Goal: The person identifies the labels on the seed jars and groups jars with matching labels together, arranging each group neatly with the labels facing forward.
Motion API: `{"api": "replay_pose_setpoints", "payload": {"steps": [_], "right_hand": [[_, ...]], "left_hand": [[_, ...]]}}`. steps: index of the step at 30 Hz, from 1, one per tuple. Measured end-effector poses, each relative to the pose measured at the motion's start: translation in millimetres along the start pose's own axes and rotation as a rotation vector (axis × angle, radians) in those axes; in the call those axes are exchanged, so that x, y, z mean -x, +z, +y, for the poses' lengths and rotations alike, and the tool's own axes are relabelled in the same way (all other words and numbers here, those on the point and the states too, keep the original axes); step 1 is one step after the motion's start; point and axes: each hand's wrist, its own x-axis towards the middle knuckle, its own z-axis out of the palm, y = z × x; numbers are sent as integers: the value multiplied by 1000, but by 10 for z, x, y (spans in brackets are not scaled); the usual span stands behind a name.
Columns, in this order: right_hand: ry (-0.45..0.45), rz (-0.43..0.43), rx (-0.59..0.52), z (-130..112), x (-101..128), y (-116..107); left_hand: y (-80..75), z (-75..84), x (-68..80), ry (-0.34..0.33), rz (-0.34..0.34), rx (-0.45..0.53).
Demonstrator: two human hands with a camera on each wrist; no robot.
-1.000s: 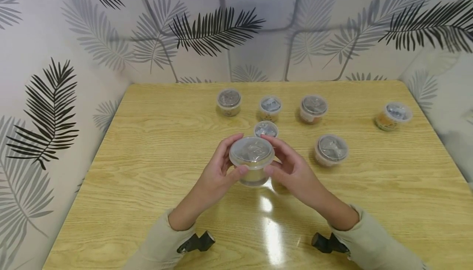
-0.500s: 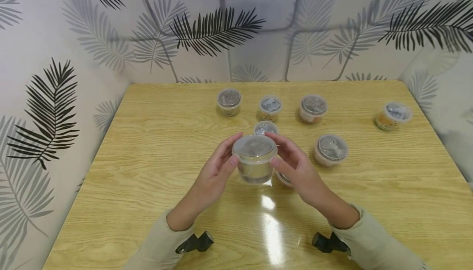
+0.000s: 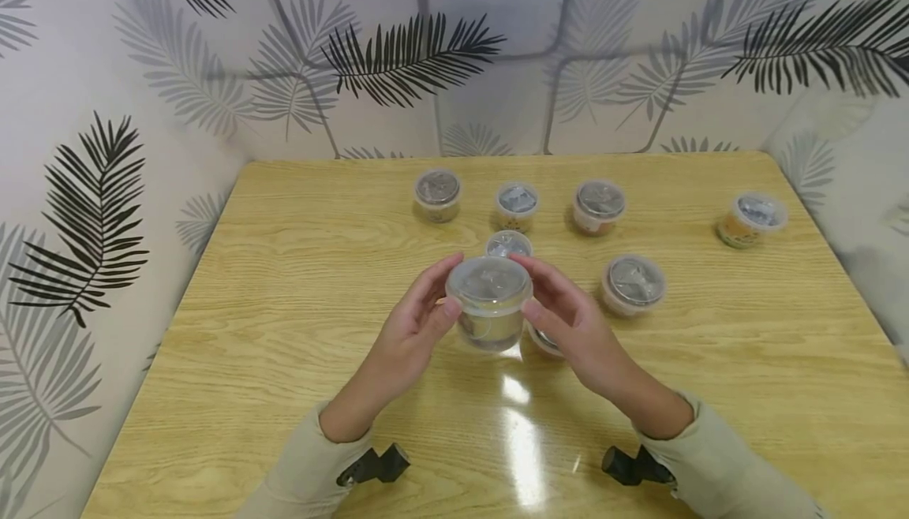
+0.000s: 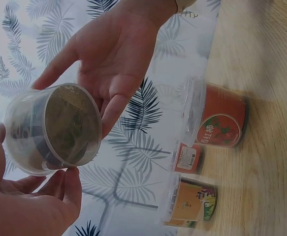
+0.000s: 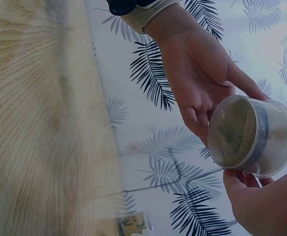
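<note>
You have lifted the tub (image 3: 488, 300) a little higher. Your left hand (image 3: 405, 337) and right hand (image 3: 575, 330) pinch its lid rim, above the table (image 3: 248, 330), six o'clock of another tub (image 3: 508, 244).

- Clear plastic tub (image 3: 489, 304) with a snap-on translucent lid, closed, upright, lifted off the worktop (image 3: 284, 282).
- Tan powdery contents fill its lower part.
- It sits just in front of a smaller lidded tub (image 3: 508, 244).
</note>
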Motion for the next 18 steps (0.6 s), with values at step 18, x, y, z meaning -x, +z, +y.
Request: {"api": "replay_pose_setpoints", "payload": {"steps": [18], "right_hand": [[-19,-64,-98,65,5,50]], "left_hand": [[73,3,-6,-57,-53,96]]}}
